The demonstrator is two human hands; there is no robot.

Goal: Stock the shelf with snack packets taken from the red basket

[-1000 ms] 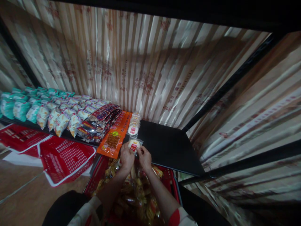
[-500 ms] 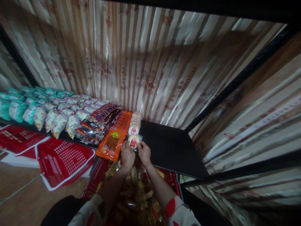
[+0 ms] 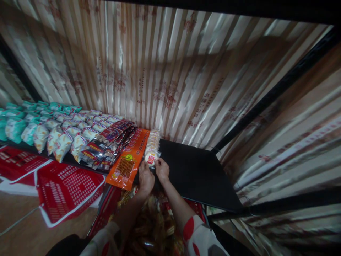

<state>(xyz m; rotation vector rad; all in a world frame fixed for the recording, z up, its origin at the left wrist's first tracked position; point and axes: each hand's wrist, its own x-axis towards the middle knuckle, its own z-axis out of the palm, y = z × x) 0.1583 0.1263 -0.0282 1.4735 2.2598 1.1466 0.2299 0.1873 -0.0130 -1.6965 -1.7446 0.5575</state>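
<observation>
A small round snack packet [image 3: 151, 159], white with a red label in clear wrap, is pinched between my two hands at the front of a row of like packets [image 3: 153, 139]. My left hand [image 3: 146, 178] grips its left edge with closed fingers. On its right edge, the fingers of my right hand [image 3: 161, 170] are closed too. Just left of the row lies an orange snack bag [image 3: 128, 161] with a picture of brown sticks. Both hands are over the front edge of the black shelf [image 3: 197, 170].
Dark purple packets [image 3: 106, 145], white puffed bags [image 3: 64, 144] and green bags [image 3: 16, 128] line the shelf to the left. Red baskets [image 3: 66, 188] stand below. Under my arms is a red basket holding wrapped snacks [image 3: 149, 220]. Striped sheeting [image 3: 170, 71] hangs behind, with black posts [image 3: 274, 89].
Both hands have pushed the round packet slightly back, closer against the row. The camera view has shifted a little.
</observation>
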